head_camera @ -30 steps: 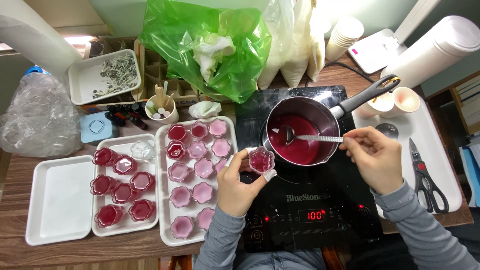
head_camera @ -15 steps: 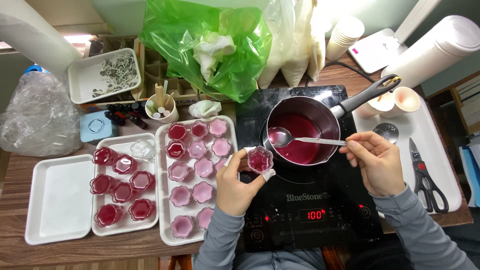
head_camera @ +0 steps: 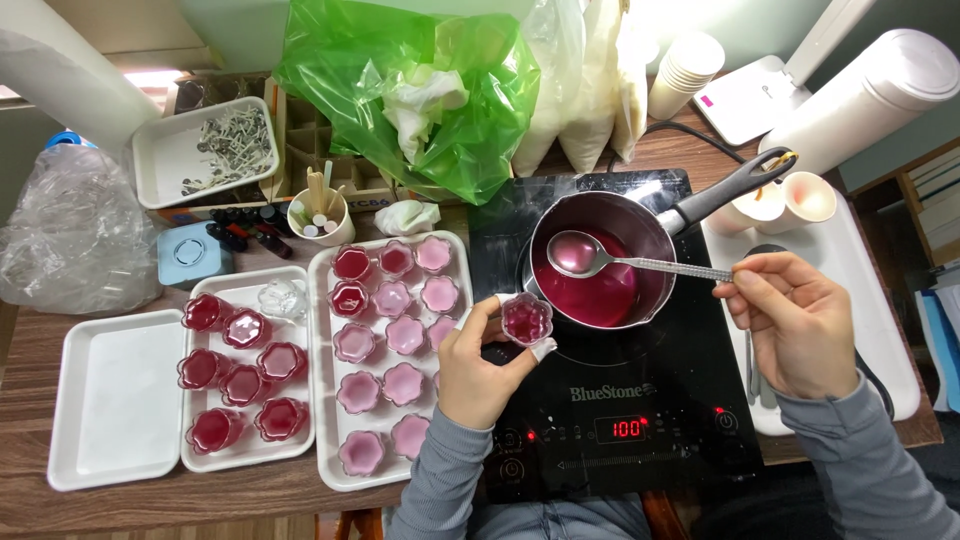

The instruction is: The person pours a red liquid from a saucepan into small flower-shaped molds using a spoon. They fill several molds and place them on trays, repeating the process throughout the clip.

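Observation:
My left hand [head_camera: 480,360] holds a small flower-shaped clear cup [head_camera: 526,319] filled with dark pink liquid, just left of a steel saucepan [head_camera: 600,262] on a black induction hob [head_camera: 610,400]. My right hand [head_camera: 795,320] grips the handle of a metal spoon [head_camera: 585,253], whose bowl hovers over the pan's pink liquid. Left of my hand a white tray [head_camera: 325,400] carries several flower cups, some pale pink and set, some dark red.
A second tray [head_camera: 235,465] holds several dark red cups; an empty white tray [head_camera: 110,400] lies beside it. A green plastic bag [head_camera: 420,90], a cup of sticks [head_camera: 322,212], a wick tray [head_camera: 205,150] and paper cups [head_camera: 685,70] stand behind. Scissors lie under my right hand.
The spoon has risen out of the pan's liquid and shifted slightly left over the pan. My left hand and the cup have stayed in place.

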